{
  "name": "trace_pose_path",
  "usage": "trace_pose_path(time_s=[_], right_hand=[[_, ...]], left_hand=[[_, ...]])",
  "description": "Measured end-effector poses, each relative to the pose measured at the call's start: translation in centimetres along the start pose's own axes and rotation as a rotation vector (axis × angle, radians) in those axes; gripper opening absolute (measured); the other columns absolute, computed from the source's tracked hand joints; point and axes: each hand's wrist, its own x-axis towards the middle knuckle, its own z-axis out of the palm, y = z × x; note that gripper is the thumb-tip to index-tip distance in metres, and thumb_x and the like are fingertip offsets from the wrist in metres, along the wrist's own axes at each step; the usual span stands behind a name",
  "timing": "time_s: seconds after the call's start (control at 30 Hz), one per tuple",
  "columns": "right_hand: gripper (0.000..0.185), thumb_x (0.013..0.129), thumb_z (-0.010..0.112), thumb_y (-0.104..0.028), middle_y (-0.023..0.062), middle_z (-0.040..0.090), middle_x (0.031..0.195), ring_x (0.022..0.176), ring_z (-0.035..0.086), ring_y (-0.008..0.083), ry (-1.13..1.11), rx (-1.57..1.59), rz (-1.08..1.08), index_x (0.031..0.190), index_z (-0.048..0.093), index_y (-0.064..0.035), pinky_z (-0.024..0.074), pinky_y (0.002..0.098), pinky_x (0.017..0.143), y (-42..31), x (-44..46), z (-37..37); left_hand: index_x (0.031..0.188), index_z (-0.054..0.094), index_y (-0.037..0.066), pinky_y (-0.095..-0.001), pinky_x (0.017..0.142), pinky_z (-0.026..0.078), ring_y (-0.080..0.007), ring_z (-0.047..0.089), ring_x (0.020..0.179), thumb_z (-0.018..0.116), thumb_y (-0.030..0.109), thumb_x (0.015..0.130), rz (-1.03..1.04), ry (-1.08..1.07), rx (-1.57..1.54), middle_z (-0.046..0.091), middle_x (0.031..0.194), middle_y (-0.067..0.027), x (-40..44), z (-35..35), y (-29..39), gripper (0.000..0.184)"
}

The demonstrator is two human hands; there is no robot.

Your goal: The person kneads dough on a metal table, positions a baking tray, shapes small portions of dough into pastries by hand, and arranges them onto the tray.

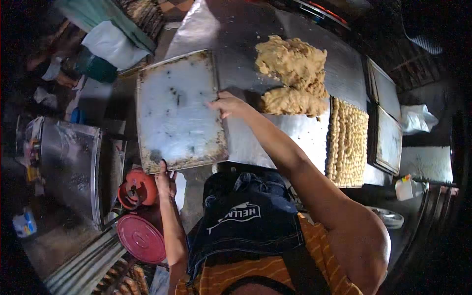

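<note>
A worn metal baking tray [179, 108] with browned edges and dark spots is held over the left end of the metal table. My left hand [166, 181] grips its near edge from below, the thumb on top. At the tray's right edge my right hand [229, 105] is closed on the rim, with some fingers hidden under it. Nothing lies on the tray. To the right of my right hand, a large crumbly mound of tan dough [292, 73] rests on the table [241, 64]. Beyond it stands a tray of small shaped dough pieces [348, 142] in rows.
Stacked metal trays [387, 140] stand at the table's right end. On the floor at left are an orange gas cylinder [137, 189] and a red lidded bin [141, 238]. A metal cabinet [69, 169] stands farther left. A white bag [115, 45] lies at upper left.
</note>
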Motion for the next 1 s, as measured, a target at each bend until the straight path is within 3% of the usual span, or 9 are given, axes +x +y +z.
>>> trace_pose_path(time_s=[0.1,0.2,0.3,0.37,0.5,0.53,0.67,0.87,1.0], right_hand=[[0.031,0.074,0.083,-0.023,0.011,0.073,0.092,0.083,0.069,0.0276,0.14,-1.12,-0.264,0.1,0.073,-0.0089,0.0556,0.0398,0.076,-3.2,-4.7,-3.1],[0.052,0.066,0.088,-0.032,0.0063,0.072,0.106,0.095,0.068,0.0298,0.638,-0.898,-0.825,0.111,0.07,-0.0119,0.0543,0.0389,0.085,0.4,-8.9,-9.8],[0.091,0.056,0.094,-0.048,0.0054,0.06,0.137,0.124,0.054,0.0306,0.679,-0.964,-0.531,0.135,0.064,-0.0143,0.04,0.0476,0.108,4.1,-12.6,-17.7],[0.103,0.053,0.093,-0.055,0.006,0.054,0.144,0.13,0.048,0.0315,0.724,-1.207,-0.568,0.142,0.059,-0.0151,0.0353,0.0502,0.111,5.8,-13.7,-22.0],[0.099,0.061,0.088,-0.059,0.007,0.053,0.144,0.129,0.048,0.0326,0.68,-1.171,-0.606,0.144,0.056,-0.0161,0.0346,0.0501,0.112,6.0,-13.9,-24.3],[0.098,0.063,0.086,-0.06,0.0073,0.052,0.145,0.129,0.048,0.0329,0.666,-1.158,-0.614,0.145,0.055,-0.0164,0.0343,0.0501,0.113,6.4,-13.8,-24.4],[0.088,0.072,0.077,-0.063,0.008,0.051,0.146,0.129,0.047,0.0332,0.674,-1.128,-0.62,0.145,0.056,-0.0179,0.0321,0.0533,0.114,9.6,-13.0,-24.8],[0.094,0.067,0.079,-0.064,0.0101,0.051,0.148,0.146,0.036,0.036,0.521,-1.064,-0.763,0.146,0.055,-0.0195,0.0217,0.0579,0.121,15.2,-19.1,-25.1],[0.084,0.069,0.076,-0.062,0.0092,0.053,0.142,0.133,0.045,0.033,0.468,-0.943,-0.711,0.14,0.06,-0.0202,0.0278,0.0543,0.115,12.8,-24.0,-28.0]], left_hand=[[0.114,0.07,0.004,-0.0369,0.08,0.054,-0.0179,0.067,0.085,0.079,0.045,0.094,0.121,0.063,0.18,0.072,0.097,-0.0065,0.8,1.6,1.6,0.046],[0.106,0.072,0.004,-0.0325,0.067,0.054,-0.0177,0.066,0.075,0.078,0.052,0.091,-0.081,-0.019,0.238,0.072,0.093,-0.0057,4.9,-2.1,1.0,0.051],[0.108,0.07,0.003,-0.0303,0.054,0.051,-0.0176,0.063,0.067,0.08,0.055,0.088,-0.047,-0.048,0.935,0.07,0.084,-0.0058,-0.1,3.2,6.2,0.057],[0.114,0.067,0.0,-0.0302,0.054,0.051,-0.0201,0.062,0.065,0.085,0.051,0.083,0.891,0.082,1.606,0.069,0.085,-0.0065,-6.6,9.8,6.3,0.063],[0.135,0.059,0.003,-0.0442,0.107,0.047,-0.0296,0.062,0.118,0.1,0.031,0.065,0.995,-0.607,0.839,0.063,0.13,-0.0154,-9.1,30.9,0.0,0.085],[0.144,0.055,0.006,-0.047,0.108,0.047,-0.0334,0.059,0.124,0.098,0.036,0.066,1.219,-0.682,0.965,0.06,0.137,-0.018,-8.7,36.1,-1.4,0.094],[0.149,0.056,0.014,-0.0498,0.108,0.046,-0.0336,0.055,0.134,0.078,0.067,0.077,0.874,-0.607,1.105,0.055,0.15,-0.0167,-5.0,50.1,-7.5,0.092],[0.137,0.069,0.025,-0.049,0.104,0.043,-0.0282,0.056,0.131,0.054,0.092,0.077,0.821,-0.73,1.674,0.058,0.149,-0.0044,-10.1,47.1,-12.2,0.09],[0.145,0.062,0.033,-0.056,0.105,0.039,-0.0322,0.057,0.113,0.075,0.084,0.065,1.41,-0.637,1.617,0.06,0.137,-0.0031,-14.7,42.1,-13.9,0.096]])
